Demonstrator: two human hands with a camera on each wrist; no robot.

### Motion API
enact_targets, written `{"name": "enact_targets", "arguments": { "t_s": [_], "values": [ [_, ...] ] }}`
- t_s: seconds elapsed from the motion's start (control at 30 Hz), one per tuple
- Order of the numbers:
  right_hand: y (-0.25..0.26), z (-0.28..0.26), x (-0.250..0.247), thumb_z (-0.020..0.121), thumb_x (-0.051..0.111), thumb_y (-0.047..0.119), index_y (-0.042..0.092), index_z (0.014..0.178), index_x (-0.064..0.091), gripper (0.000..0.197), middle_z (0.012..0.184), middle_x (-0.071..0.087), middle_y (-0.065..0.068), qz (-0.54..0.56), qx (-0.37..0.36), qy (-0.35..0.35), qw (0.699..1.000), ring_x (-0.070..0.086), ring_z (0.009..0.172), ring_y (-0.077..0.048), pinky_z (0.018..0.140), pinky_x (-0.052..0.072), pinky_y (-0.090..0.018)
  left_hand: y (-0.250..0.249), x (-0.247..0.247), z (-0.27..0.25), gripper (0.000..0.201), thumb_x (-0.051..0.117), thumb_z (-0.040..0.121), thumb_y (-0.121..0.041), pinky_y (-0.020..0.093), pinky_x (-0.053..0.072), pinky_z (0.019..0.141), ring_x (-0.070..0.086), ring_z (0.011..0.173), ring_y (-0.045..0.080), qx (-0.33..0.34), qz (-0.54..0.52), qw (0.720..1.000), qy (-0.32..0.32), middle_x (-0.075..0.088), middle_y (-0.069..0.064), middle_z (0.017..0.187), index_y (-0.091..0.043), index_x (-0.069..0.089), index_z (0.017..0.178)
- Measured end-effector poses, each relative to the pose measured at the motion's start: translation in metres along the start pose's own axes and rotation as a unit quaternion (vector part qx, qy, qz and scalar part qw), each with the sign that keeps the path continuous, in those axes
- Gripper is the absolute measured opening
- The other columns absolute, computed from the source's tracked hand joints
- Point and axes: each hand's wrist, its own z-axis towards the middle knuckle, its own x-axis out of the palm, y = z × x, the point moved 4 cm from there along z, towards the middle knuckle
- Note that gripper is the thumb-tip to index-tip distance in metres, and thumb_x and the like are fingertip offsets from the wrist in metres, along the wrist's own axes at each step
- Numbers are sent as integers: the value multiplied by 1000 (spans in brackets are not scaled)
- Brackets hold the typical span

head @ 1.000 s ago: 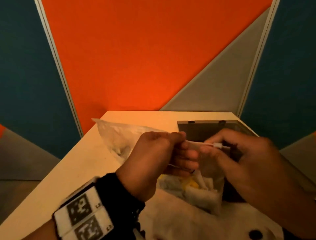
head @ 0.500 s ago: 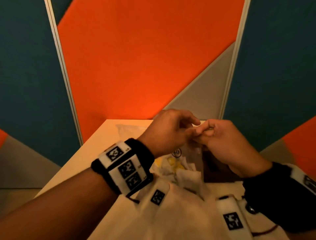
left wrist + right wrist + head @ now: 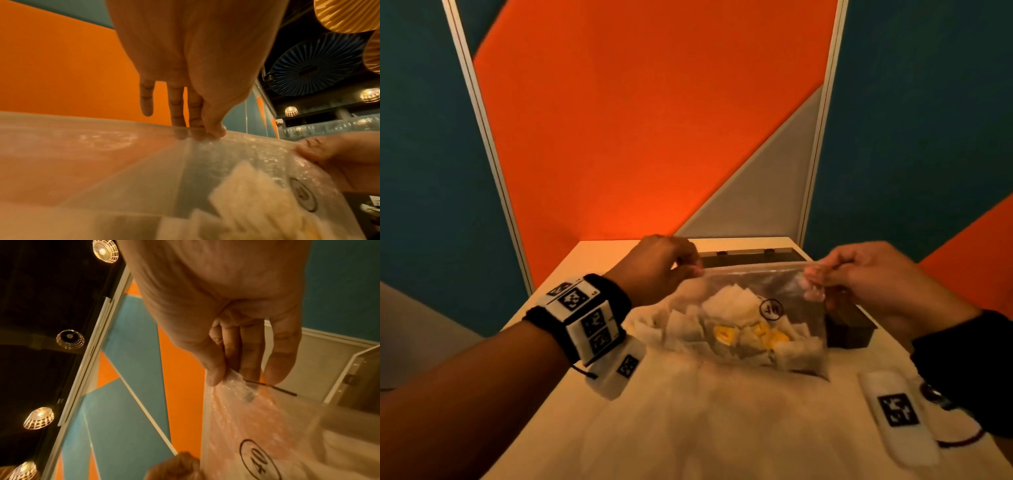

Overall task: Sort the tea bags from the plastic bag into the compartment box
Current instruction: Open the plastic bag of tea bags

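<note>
A clear plastic bag [image 3: 753, 291] hangs between my hands above the table, its top edge stretched level. Several white and yellow tea bags [image 3: 743, 329] lie heaped in its bottom. My left hand [image 3: 688, 269] pinches the bag's upper left corner; in the left wrist view the thumb and fingers [image 3: 213, 129] close on the plastic [image 3: 144, 162]. My right hand [image 3: 815, 277] pinches the upper right corner [image 3: 232, 382]. The dark compartment box [image 3: 849, 329] stands behind the bag at the right, its lid [image 3: 750, 257] raised at the back; its inside is mostly hidden.
The pale table [image 3: 705, 411] ends at orange, teal and grey partition walls [image 3: 654, 137] close behind the box. White tracker tags [image 3: 897, 414] hang from both wrists over the near part of the table.
My hands, close together at the bag's top half a second ago, have drawn apart sideways. The bag's top edge is now stretched wide between them.
</note>
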Motion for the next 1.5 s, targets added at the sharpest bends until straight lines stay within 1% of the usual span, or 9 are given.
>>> {"name": "enact_targets", "arguments": {
  "t_s": [0.23, 0.37, 0.5, 0.67, 0.87, 0.97, 1.13, 1.33, 1.5],
  "values": [
    [-53, 36, -34, 61, 78, 23, 5, 81, 71, 28, 88, 75, -16, 26, 75, 20, 997, 73, 85, -31, 77, 55, -46, 70, 7, -8, 13, 62, 92, -27, 26, 45, 70, 62, 84, 14, -45, 11, 998, 43, 70, -3, 94, -18, 70, 93],
    [-91, 54, -50, 14, 96, 48, 13, 66, 75, 66, 78, 75, -14, 15, 93, 26, 995, 74, 67, -24, 50, 58, -29, 110, 5, -20, 11, 62, 91, -26, 13, 40, 65, 60, 81, 10, -79, 32, 995, 55, 71, -4, 94, -20, 70, 94],
    [-102, 66, -47, 50, 78, 22, 17, 54, 72, 8, 69, 73, -16, 15, 103, 51, 993, 69, 53, -21, 47, 58, -29, 125, 6, -27, 12, 60, 88, -32, 21, 46, 64, 61, 83, 2, -83, 23, 993, 81, 72, -7, 95, -27, 69, 95],
    [-106, 83, -56, 87, 66, -1, 13, 71, 66, 21, 57, 70, -1, -153, 20, -12, 988, 67, 48, -12, 49, 59, -44, 84, 7, -23, 31, 61, 89, -42, 23, 50, 64, 59, 84, -12, -6, -1, 999, 48, 67, -7, 108, -21, 67, 112],
    [-61, 61, -22, 62, 80, 57, 39, 83, 71, 30, 72, 74, 0, -238, -77, 129, 960, 70, 63, -10, 56, 57, -26, 19, 31, -17, 14, 66, 87, -30, 38, 53, 74, 65, 88, 15, 62, 24, 995, 67, 69, -7, 104, -27, 73, 99],
    [-30, 47, 2, 71, 79, 39, 43, 84, 67, 18, 78, 73, 14, -286, -121, 175, 934, 68, 68, -1, 59, 54, -24, 0, 31, -21, 7, 68, 84, -31, 38, 50, 73, 61, 91, 16, 61, 37, 996, 57, 66, -4, 107, -30, 74, 86],
    [-7, 23, 56, 58, 54, 76, 39, 92, 62, 51, 82, 66, 19, -422, -124, 294, 849, 62, 71, 3, 63, 48, -22, -28, 24, -44, 9, 79, 72, -30, 41, 48, 78, 55, 104, 25, 68, 69, 994, 51, 61, 4, 116, -32, 76, 80],
    [-20, 17, 91, 89, 58, 50, 28, 68, 64, 30, 65, 62, 9, -476, -169, 360, 784, 58, 61, -4, 56, 41, -21, -41, 17, -82, 6, 72, 83, -35, 33, 41, 73, 56, 95, 16, 114, 90, 986, 85, 65, -7, 97, -31, 76, 85],
    [-6, 22, 102, 92, 57, 42, 35, 63, 67, 32, 62, 63, 15, -420, -149, 383, 809, 57, 59, -2, 63, 47, -27, -47, 1, -116, 10, 80, 73, -36, 33, 39, 74, 55, 99, 14, 122, 135, 975, 131, 68, -16, 93, -36, 73, 80]
  ]
}}
